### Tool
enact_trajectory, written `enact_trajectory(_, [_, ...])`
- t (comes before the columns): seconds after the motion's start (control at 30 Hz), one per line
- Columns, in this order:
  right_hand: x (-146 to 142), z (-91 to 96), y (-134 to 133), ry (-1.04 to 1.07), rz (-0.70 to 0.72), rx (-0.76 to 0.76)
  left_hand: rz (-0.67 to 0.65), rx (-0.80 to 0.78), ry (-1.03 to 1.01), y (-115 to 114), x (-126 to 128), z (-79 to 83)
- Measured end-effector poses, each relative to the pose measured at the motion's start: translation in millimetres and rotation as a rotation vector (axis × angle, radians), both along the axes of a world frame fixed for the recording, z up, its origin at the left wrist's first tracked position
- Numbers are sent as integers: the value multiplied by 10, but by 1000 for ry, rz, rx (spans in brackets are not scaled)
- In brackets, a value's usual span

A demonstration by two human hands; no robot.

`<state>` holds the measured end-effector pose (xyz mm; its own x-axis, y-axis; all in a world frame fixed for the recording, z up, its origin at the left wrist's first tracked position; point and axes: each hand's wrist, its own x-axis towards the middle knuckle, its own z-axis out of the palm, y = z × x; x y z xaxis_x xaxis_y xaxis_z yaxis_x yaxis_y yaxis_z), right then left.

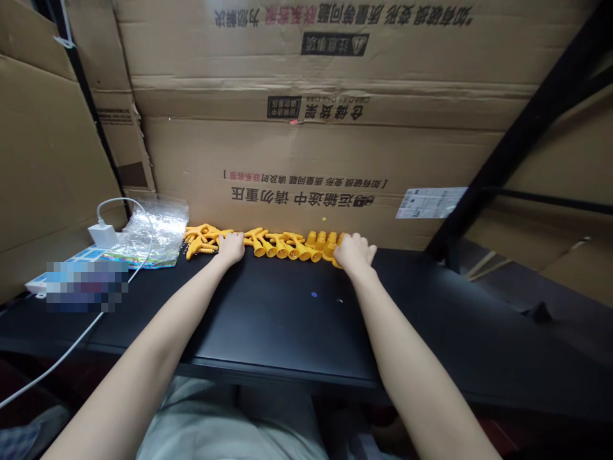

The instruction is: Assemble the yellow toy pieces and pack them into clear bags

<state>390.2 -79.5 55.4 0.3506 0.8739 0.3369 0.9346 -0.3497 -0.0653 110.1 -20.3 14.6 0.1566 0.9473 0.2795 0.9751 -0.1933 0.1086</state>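
yellow plastic pieces (282,245): glossy, finger-shaped, rowed on matte black table (287,319) against corrugated cardboard (306,160) | left hand (231,248): curled atop row, grasp unclear | right hand (354,253): palm-down, fingers relaxed over row's right end | crinkled clear bag (156,236) left

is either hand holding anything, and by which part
Cannot be told. The left hand and right hand both lie on the row of yellow plastic pieces, knuckles up, and the backs of the hands hide any grip.
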Motion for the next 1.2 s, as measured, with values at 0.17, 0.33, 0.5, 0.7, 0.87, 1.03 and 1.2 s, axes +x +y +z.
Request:
enact_trajectory(0.17, [-12, -61, 31, -15, 46, -40, -10, 2, 41, 123, 17, -63])
enact_trajectory(0.33, [35, -145, 108, -3, 72, -106, -5, 35, 23, 160, -60, -37])
enact_trajectory(0.5, [12, -149, 113, -20, 126, -90, 34, 35, -25, 138, -190, 124])
enact_trajectory(0.7, [-202, -33, -7, -56, 125, -84, 89, 3, -590, 55, -286, 301])
enact_trajectory(0.87, [-469, 19, -102, -47, 266, -106, 115, -136, -1202, -128, -193, 322])
enact_trajectory(1.03, [-752, -15, -199, -54, 528, -64, 14, -258, -1729, -293, -153, 252])
enact_trajectory(1.2, [-820, -138, -173, 42, 649, 57, 103, -237, -1689, -321, -200, 107])
